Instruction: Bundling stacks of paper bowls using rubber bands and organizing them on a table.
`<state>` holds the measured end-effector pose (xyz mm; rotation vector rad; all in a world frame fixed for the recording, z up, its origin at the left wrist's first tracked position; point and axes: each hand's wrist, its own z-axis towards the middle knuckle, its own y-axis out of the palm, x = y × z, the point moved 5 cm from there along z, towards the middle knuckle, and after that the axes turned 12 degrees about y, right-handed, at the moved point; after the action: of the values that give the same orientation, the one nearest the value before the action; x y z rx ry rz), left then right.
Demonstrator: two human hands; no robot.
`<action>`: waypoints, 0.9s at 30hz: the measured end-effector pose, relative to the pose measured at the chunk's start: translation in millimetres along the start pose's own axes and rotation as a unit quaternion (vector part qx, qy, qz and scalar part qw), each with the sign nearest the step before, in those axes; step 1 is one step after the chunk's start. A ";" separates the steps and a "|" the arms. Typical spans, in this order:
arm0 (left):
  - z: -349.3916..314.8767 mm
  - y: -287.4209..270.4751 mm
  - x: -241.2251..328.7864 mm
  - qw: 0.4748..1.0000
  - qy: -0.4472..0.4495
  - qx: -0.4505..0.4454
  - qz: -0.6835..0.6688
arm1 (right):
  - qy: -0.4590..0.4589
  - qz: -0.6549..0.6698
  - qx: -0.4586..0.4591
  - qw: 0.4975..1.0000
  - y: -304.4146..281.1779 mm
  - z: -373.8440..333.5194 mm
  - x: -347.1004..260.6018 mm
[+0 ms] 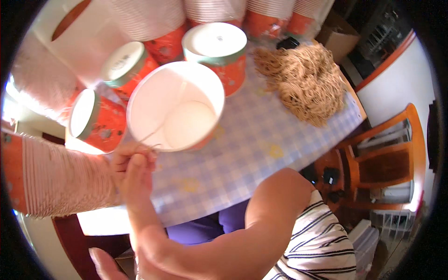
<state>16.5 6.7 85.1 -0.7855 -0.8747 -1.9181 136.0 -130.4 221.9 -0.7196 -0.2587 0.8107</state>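
A large paper bucket [173, 107], white inside, stands with its mouth toward me on the table. At its near left rim is my left hand [134, 161], thumb and fingers pinched together on a thin tan cord [153, 134], which runs over the rim into the bucket. My right forearm crosses low in front of me toward the left. Only a finger or thumb of my right hand [103, 265] shows at the lower left edge; the rest is hidden. A heap of tan cords [310, 81] lies on the table's right side.
Three upturned red buckets, one a red bucket with a white base [214, 42], stand behind and left of the open one. Wrapped bucket stacks [144, 18] line the back; another nested stack [70, 175] lies at the left. A wooden chair [387, 161] is at the right.
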 end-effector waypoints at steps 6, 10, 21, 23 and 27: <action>3.9 13.6 -4.9 0.998 -0.030 -0.002 -0.056 | -0.081 -0.031 0.165 0.982 -1.4 -2.0 3.7; 6.2 15.0 -3.5 0.994 -0.048 -0.017 -0.094 | 0.154 -0.004 0.038 0.987 -5.2 11.6 51.9; 6.9 16.1 -3.1 0.984 -0.073 -0.044 -0.157 | 0.274 0.109 -0.109 0.949 48.3 -6.0 101.9; 5.8 16.4 -4.7 0.985 -0.075 -0.044 -0.151 | 0.268 0.093 -0.102 0.954 46.2 -3.8 97.2; 4.0 16.8 -7.9 0.986 -0.087 -0.029 -0.136 | 0.195 0.102 -0.082 0.972 37.8 15.0 64.8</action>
<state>35.5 7.0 85.7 -0.9175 -1.0816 -2.1453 151.0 -57.6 203.9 -1.0559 0.1081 0.8295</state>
